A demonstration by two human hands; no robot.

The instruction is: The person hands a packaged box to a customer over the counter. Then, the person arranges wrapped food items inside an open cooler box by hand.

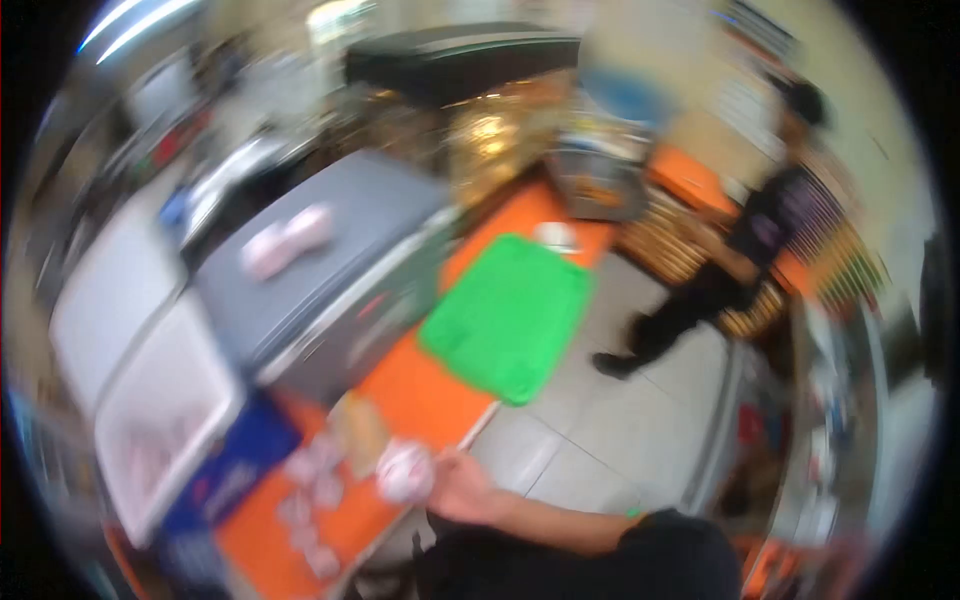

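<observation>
My right hand (465, 490) reaches in from the lower right, with a black sleeve behind it. Its fingers are closed at the edge of a round pink-and-white packet (405, 471), which it appears to hold at the orange table's front edge; blur hides the exact grip. Several smaller pale pink packets (318, 470) lie on the orange table (400, 375) beside it. A beige, board-like piece (358, 430) lies just behind the packet. My left hand is out of view.
An open blue cooler (235, 465) holds pinkish packets. Beside it, a grey-lidded cooler (330, 255) carries a pink packet (287, 240). A green plastic lid or tray (508, 320) lies on the table. At right, a person in dark clothes (775, 220) stands by bread-like racks (665, 240).
</observation>
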